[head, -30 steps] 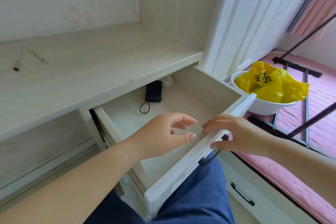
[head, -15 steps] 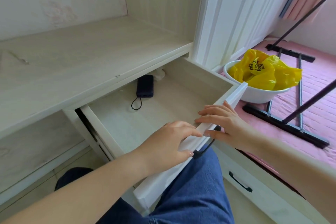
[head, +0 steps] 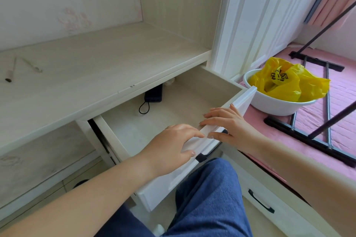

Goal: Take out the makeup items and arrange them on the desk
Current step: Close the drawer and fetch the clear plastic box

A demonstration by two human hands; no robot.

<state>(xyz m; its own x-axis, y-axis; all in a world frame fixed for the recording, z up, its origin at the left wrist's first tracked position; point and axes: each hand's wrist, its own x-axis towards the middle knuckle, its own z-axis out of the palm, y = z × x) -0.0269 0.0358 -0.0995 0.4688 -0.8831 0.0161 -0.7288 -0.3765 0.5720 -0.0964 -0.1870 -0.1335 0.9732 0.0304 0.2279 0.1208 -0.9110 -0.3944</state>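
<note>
The white drawer [head: 248, 98] under the desk top [head: 92, 75] stands pulled out. Both hands rest on its front panel. My left hand [head: 171, 146] lies over the top edge with the thumb on the outer face. My right hand [head: 229, 127] grips the same edge further right, fingers inside, thumb outside. Inside the drawer lies a black power bank [head: 154, 93] with a looped cord, and a small pale object sits behind it at the back. On the desk's left lie a thin pen-like stick [head: 10, 72] and a thin metal tool [head: 33, 65].
A white basin [head: 273, 105] holding a yellow plastic bag [head: 285, 82] sits on the pink mat to the right, beside a black rack frame [head: 312, 132]. A lower drawer with a black handle [head: 261, 201] is below right. My blue-trousered legs [head: 208, 198] are under the open drawer.
My left hand came down from above the drawer onto its front edge, and the right hand shifted its grip along it. The view has swung slightly.
</note>
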